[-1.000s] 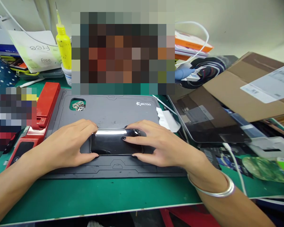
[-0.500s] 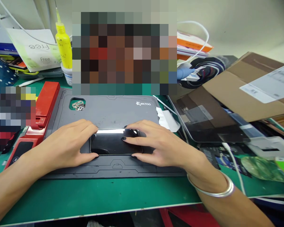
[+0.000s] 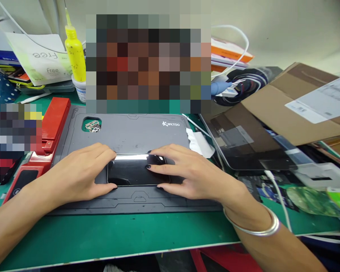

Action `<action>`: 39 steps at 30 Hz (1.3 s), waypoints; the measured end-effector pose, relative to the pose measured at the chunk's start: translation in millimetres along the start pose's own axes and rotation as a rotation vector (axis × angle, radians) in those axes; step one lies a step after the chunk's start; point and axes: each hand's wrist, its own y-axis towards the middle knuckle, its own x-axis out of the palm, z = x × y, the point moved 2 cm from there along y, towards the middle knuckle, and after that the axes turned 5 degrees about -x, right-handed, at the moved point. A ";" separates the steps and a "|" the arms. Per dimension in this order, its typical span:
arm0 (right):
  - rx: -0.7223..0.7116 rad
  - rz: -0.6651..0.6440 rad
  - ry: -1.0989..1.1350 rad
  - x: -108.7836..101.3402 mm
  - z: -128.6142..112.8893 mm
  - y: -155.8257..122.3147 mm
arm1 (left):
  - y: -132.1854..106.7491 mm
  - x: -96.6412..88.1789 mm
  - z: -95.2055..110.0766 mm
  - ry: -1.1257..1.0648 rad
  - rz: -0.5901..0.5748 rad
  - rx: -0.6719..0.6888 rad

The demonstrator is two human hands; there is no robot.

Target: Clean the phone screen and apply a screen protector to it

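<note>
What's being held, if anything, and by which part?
A dark phone-like device, held by its long edges: the left hand at its left end, the right hand at its right, one finger over its glossy face.

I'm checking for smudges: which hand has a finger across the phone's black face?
The right hand with the silver bangle: one finger lies over the phone, while the left hand shows fingertips only at the phone's edges.

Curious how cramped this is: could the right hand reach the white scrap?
Probably yes: the white scrap lies near the right hand with nothing visibly between, though that hand is on the black phone.
</note>
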 end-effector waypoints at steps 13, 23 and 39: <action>-0.002 -0.015 -0.017 -1.8 -1.5 1.8 | -0.9 -0.1 -0.7 -0.032 0.005 -0.011; -0.014 -0.021 -0.011 -1.9 -1.7 2.5 | -1.0 0.0 -1.0 -0.004 0.021 0.033; -0.016 -0.023 -0.042 -2.0 -3.3 1.8 | 2.0 -5.3 -0.2 0.173 0.118 0.012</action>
